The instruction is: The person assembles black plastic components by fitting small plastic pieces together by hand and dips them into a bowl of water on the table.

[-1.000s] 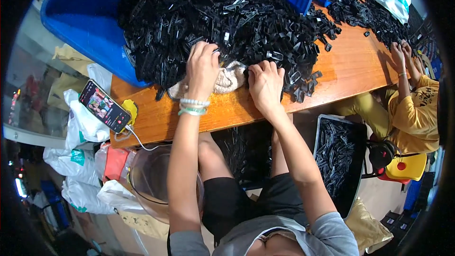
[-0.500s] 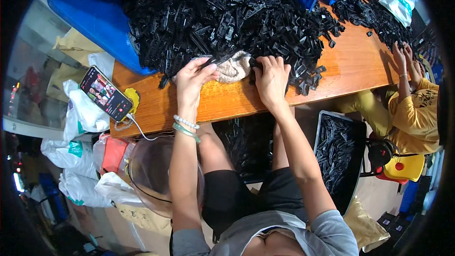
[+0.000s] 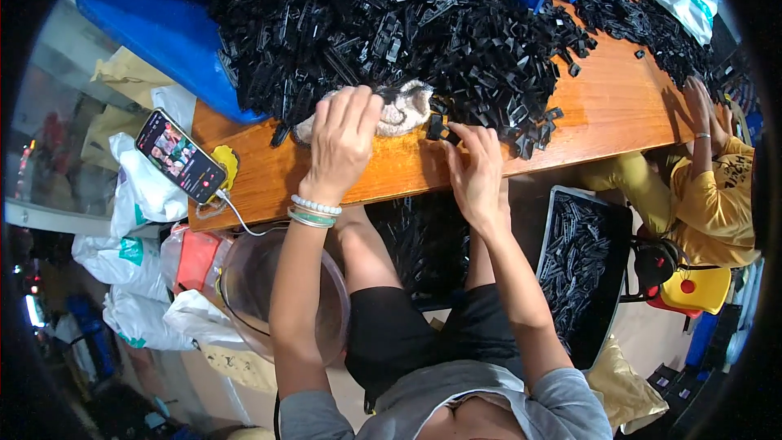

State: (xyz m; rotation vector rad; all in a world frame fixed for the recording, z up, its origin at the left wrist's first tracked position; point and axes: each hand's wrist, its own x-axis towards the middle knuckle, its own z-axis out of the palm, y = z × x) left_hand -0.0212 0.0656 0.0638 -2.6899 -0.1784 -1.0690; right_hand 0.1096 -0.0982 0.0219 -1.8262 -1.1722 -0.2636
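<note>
A large heap of small black plastic pieces (image 3: 342, 16) covers the far part of the wooden table (image 3: 391, 171). At its near edge lies a crumpled pale cloth (image 3: 407, 110). My left hand (image 3: 344, 145) is over the cloth's left part, back up, fingers stretched toward the heap; nothing shows in it, though its fingertips are partly hidden. To the right of the cloth, my right hand (image 3: 476, 175) has thumb and forefinger at a small black plastic piece (image 3: 445, 132) and appears to pinch it. Other black pieces lie close beside it.
A blue bin (image 3: 138, 24) lies behind the heap. At left are a lit phone (image 3: 181, 156) with a white cable and a clear round tub (image 3: 244, 293). A black tray of parts (image 3: 578, 261) stands right of my legs. A person in yellow (image 3: 717, 195) works at right.
My left hand has turned palm down and reached over the cloth; the dark strip at its fingertips no longer shows. My right hand has drawn back toward me and slightly right.
</note>
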